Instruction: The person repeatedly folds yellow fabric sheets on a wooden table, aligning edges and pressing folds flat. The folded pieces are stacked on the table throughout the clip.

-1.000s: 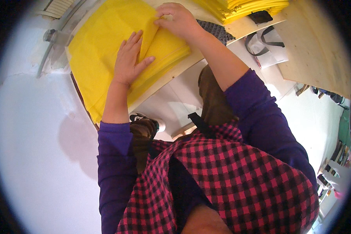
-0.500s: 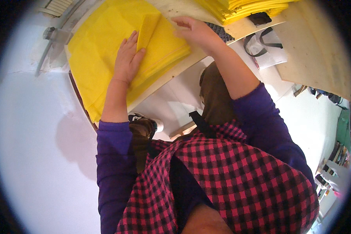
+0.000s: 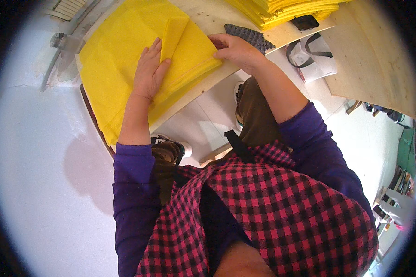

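Yellow fabric sheets [image 3: 108,60] lie in a layered pile on a pale wooden table, with a folded flap [image 3: 172,34] standing up a little near their middle. My left hand [image 3: 150,71] rests flat on the pile, its fingers stretched along the flap's left side and the thumb against the flap's lower end. At the pile's right corner, my right hand [image 3: 239,51] closes thumb and fingers on the fabric's edge. The tips of the right fingers are partly hidden, so how many layers they hold does not show.
Another stack of yellow sheets [image 3: 286,10] sits at the far right of the table, beside a small black tray [image 3: 306,22]. A dark grey textured cloth [image 3: 249,38] lies behind my right hand. A white bag [image 3: 316,60] with black handles is below the table edge. A wall [image 3: 37,152] borders the left.
My right hand has come down slightly and closed on the fabric's right corner, and more of the grey cloth shows. The left hand has stayed in place on the pile.
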Demonstrator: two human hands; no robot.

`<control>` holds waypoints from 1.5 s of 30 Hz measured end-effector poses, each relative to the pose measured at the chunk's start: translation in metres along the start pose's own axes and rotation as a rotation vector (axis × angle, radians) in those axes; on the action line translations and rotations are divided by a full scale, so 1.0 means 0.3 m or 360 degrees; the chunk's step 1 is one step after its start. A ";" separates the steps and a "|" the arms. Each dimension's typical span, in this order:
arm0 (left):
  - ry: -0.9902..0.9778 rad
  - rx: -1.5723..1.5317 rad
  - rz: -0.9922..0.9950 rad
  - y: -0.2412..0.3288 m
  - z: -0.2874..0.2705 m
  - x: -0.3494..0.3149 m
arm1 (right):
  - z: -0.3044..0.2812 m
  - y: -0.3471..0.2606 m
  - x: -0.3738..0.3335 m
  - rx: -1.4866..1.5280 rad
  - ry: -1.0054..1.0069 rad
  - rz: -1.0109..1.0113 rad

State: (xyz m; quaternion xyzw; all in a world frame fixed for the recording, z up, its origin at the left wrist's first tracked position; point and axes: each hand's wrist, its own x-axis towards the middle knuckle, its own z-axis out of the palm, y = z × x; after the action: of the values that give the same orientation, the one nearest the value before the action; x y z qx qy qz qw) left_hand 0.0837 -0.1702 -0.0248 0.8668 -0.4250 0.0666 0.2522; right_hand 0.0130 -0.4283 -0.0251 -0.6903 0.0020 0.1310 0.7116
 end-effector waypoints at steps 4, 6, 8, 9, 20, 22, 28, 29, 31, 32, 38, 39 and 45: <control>0.0002 0.0013 -0.0007 0.003 0.000 0.000 | -0.005 0.010 0.006 0.0062 -0.0033 -0.0013; 0.0009 0.0007 -0.0014 0.006 -0.001 -0.001 | -0.007 0.013 0.011 0.0090 -0.0049 -0.0021; 0.0019 -0.0002 -0.0026 0.010 -0.002 -0.001 | -0.008 0.015 0.016 0.0111 -0.0069 -0.0032; 0.0015 -0.0003 -0.0025 0.010 -0.002 -0.001 | -0.008 0.016 0.018 0.0088 -0.0054 -0.0014; -0.0006 -0.0021 -0.0044 0.009 -0.004 0.000 | 0.012 0.045 0.072 -0.0125 0.0268 -0.0121; -0.0014 -0.0004 -0.0038 0.012 -0.006 0.000 | 0.015 0.043 0.071 -0.0174 0.0279 -0.0177; -0.0004 0.0020 -0.0046 0.015 -0.004 0.001 | 0.010 0.024 0.052 -0.0099 0.0244 -0.0183; -0.0009 0.0028 -0.0058 0.015 -0.003 0.001 | 0.009 0.021 0.050 -0.0061 0.0233 -0.0179; -0.0002 0.0036 -0.0047 0.015 -0.003 0.001 | 0.010 0.017 0.046 0.0003 0.0212 -0.0172; -0.0011 0.0038 -0.0061 0.015 -0.003 0.001 | 0.011 0.015 0.045 0.0051 0.0203 -0.0159; -0.0021 -0.0040 -0.0066 0.020 -0.008 0.003 | 0.010 0.009 0.036 0.0074 0.0208 -0.0152; -0.0027 -0.0036 -0.0064 0.020 -0.009 0.003 | 0.008 0.009 0.036 0.0055 0.0207 -0.0142; -0.0018 -0.0039 -0.0083 0.016 -0.005 -0.002 | 0.000 0.021 0.038 0.0037 0.0191 -0.0132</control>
State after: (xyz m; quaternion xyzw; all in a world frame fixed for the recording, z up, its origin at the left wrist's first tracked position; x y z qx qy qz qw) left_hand 0.0797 -0.1715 -0.0217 0.8748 -0.4045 0.0498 0.2620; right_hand 0.0229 -0.4261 -0.0333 -0.6881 0.0175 0.0599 0.7229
